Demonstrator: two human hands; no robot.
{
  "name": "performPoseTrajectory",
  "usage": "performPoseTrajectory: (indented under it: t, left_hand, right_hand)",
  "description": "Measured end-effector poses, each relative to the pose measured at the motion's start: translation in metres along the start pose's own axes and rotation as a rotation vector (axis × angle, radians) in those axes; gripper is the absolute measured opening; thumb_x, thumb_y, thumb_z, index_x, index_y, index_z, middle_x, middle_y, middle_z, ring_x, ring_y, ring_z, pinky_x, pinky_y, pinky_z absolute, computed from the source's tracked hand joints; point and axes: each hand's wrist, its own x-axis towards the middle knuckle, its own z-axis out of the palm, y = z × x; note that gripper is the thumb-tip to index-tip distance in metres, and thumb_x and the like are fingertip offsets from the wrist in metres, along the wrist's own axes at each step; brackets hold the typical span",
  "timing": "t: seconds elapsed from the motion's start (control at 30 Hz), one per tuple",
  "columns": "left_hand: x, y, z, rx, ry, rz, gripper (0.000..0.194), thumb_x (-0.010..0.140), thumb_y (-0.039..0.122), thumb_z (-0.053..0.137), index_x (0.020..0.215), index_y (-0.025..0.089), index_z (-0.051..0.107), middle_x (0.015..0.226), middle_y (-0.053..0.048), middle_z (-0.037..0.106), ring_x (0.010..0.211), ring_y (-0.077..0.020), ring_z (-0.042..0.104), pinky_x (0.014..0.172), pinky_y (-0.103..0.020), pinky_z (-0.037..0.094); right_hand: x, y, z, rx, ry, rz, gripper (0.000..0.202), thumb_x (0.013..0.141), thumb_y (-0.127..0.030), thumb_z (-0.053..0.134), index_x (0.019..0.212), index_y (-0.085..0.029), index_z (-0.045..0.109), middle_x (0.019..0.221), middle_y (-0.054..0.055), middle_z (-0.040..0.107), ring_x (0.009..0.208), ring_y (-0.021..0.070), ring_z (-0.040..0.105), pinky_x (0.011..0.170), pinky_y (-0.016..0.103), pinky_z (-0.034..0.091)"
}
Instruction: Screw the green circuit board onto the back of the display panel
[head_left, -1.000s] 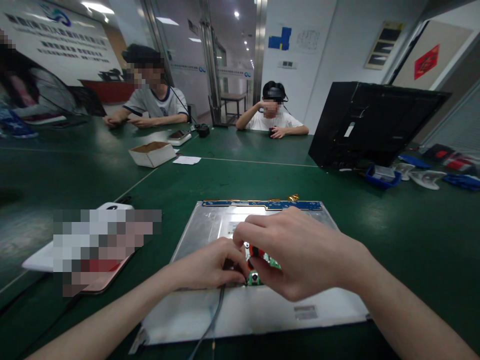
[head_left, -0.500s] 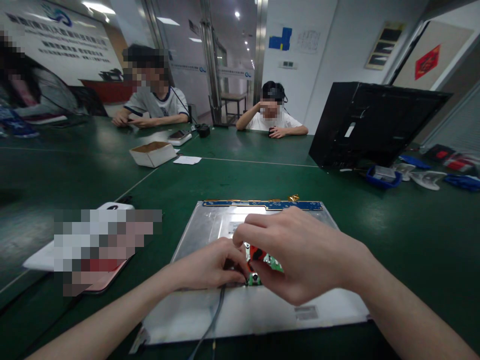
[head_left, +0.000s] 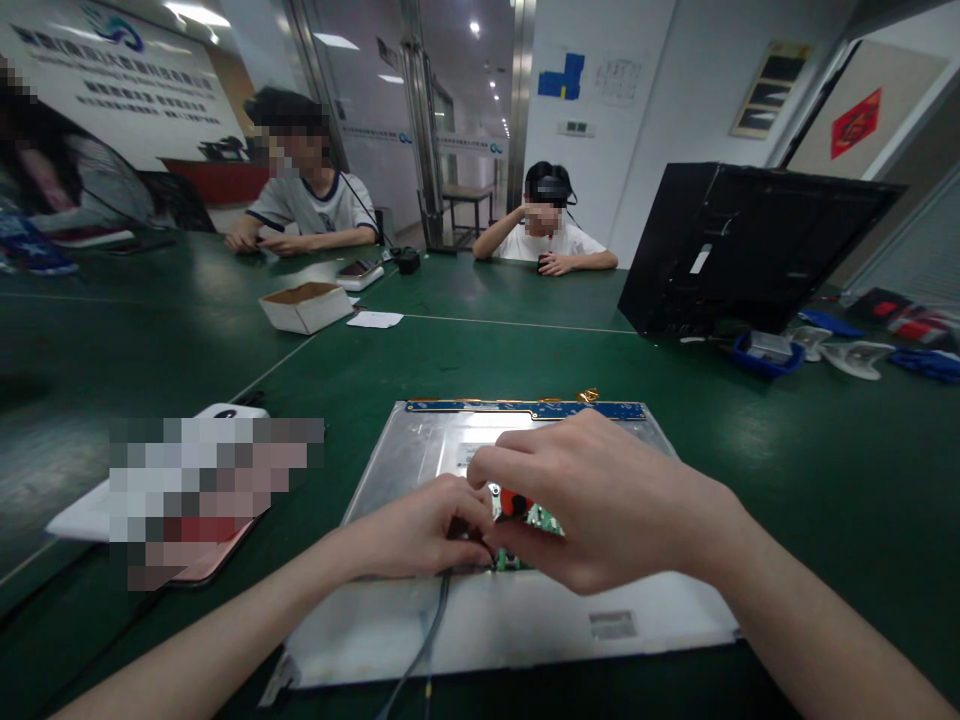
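Observation:
A flat display panel [head_left: 390, 450] lies before me, its metal back facing up, with a blue circuit strip [head_left: 480, 408] along the far edge. In its middle sits a green circuit board [head_left: 541, 520], mostly covered by my hands. My right hand [head_left: 570, 500] is closed around the red and black handle of a screwdriver [head_left: 514, 501] above the board; the tip is hidden. My left hand [head_left: 439, 530] rests on the panel with thumb and fingers pinched beside the board; what they hold is hidden. A dark cable [head_left: 435, 625] runs out below it toward me.
Phones [head_left: 217, 545] lie left of the panel. An open white box [head_left: 306, 308] stands farther off near a paper slip [head_left: 375, 320]. A large black monitor housing [head_left: 742, 250] stands at right beside a blue tray [head_left: 766, 353]. Several people sit across the green table [head_left: 480, 350].
My right hand has turned slightly, its thumb moving up and left toward my left fingertips. The handle has rotated a little. My left hand stays in place.

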Motion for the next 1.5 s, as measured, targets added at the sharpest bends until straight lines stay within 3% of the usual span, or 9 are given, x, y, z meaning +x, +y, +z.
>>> performPoseTrajectory:
  t: [0.17,0.47,0.77,1.03,1.23,1.5]
  left_hand:
    - [-0.0011,0.0040,-0.0002,-0.062,-0.022,-0.056,0.012,0.084,0.015,0.064,0.088,0.020,0.074,0.085,0.001,0.069,0.074,-0.0147,0.063,0.064,-0.023,0.047]
    - [0.0014,-0.0013,0.0001,-0.002,-0.004,0.008,0.008,0.085,0.021,0.068,0.082,0.016,0.073,0.078,-0.001,0.069,0.072,-0.0164,0.062,0.064,-0.024,0.047]
    - [-0.0005,0.0007,0.0009,-0.045,-0.025,-0.030,0.011,0.084,0.015,0.066,0.089,0.018,0.075,0.080,0.000,0.071,0.070,-0.0146,0.064,0.065,-0.023,0.049]
    - [0.0010,0.0034,-0.0017,-0.007,-0.012,0.028,0.008,0.086,0.019,0.067,0.084,0.018,0.074,0.081,-0.001,0.071,0.078,-0.0171,0.064,0.069,-0.025,0.049]
    - [0.0015,0.0041,-0.0022,0.017,-0.013,0.028,0.009,0.086,0.021,0.066,0.084,0.018,0.075,0.075,-0.001,0.068,0.071,-0.0161,0.060,0.064,-0.024,0.046]
    - [0.0020,0.0049,-0.0003,-0.018,-0.028,0.001,0.006,0.085,0.017,0.068,0.086,0.018,0.073,0.081,-0.001,0.071,0.081,-0.0177,0.063,0.070,-0.026,0.048]
  right_hand:
    - [-0.0011,-0.0011,-0.0001,0.016,0.018,-0.021,0.011,0.082,-0.019,0.056,0.091,-0.019,0.050,0.081,-0.002,0.056,0.059,0.0097,0.038,0.049,0.025,0.023]
    - [0.0021,-0.0003,-0.0007,-0.008,-0.022,0.042,0.008,0.093,-0.027,0.055,0.094,-0.019,0.053,0.084,-0.002,0.065,0.068,0.0114,0.051,0.055,0.027,0.024]
    - [-0.0012,-0.0004,0.0001,0.004,0.027,-0.028,0.012,0.081,-0.021,0.056,0.090,-0.019,0.049,0.080,-0.003,0.055,0.059,0.0098,0.037,0.049,0.026,0.023]
    - [0.0014,0.0000,-0.0024,0.001,-0.022,0.046,0.006,0.092,-0.024,0.053,0.094,-0.019,0.052,0.084,-0.001,0.064,0.066,0.0110,0.048,0.054,0.027,0.025]
    - [0.0002,-0.0003,-0.0021,0.008,-0.032,0.019,0.011,0.087,-0.024,0.057,0.095,-0.019,0.051,0.082,-0.001,0.062,0.062,0.0105,0.044,0.053,0.026,0.023]
    - [0.0015,-0.0005,-0.0013,-0.003,-0.030,0.028,0.011,0.088,-0.021,0.053,0.099,-0.018,0.053,0.086,0.000,0.063,0.064,0.0112,0.044,0.053,0.026,0.025]
